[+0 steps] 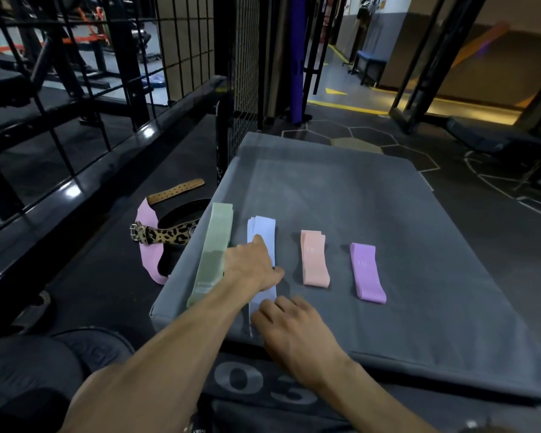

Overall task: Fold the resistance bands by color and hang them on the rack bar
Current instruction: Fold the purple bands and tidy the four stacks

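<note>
Four stacks of flat resistance bands lie side by side on a grey padded platform [388, 214]: green [213, 245] at the left, then pale blue [264, 229], peach [314, 260] and purple [366, 273]. My left hand [250, 264] lies flat across the middle of the pale blue stack, fingers pointing away, its edge touching the green stack. My right hand [294, 329] presses with straight fingers on the near end of the pale blue stack. No rack bar is identifiable.
Left of the platform on the dark floor lie a pink band [150, 254], a leopard-print belt [163, 235] and a tan perforated strap [175, 192]. A black wire-mesh cage wall [181, 45] and black rails [75, 185] stand to the left and behind. My knee [28, 370] is at lower left.
</note>
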The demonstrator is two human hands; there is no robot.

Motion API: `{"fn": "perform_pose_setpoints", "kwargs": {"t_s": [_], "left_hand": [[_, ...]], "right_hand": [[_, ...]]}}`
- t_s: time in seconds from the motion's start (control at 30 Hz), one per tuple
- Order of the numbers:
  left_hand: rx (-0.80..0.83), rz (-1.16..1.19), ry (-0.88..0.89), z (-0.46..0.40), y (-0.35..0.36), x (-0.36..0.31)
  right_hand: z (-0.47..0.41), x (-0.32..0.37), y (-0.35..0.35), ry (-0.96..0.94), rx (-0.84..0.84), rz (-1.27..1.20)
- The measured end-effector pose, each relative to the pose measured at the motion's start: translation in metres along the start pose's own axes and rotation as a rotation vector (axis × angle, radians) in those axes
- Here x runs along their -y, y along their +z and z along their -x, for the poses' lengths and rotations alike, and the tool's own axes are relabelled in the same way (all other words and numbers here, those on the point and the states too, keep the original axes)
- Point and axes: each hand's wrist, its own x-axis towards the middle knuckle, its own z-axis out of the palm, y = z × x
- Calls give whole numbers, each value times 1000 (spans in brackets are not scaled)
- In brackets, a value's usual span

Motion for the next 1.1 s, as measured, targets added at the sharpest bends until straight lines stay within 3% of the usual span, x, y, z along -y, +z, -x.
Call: {"fn": "perform_pose_setpoints", "kwargs": {"t_s": [1.0,1.1], "left_hand": [[38,-82,10,-10,-2,6],[19,-45,120,-12,-8,11]], "right_hand": [[11,-1,-1,46,15,-62],[11,-1,-1,48,22,-70]]}}
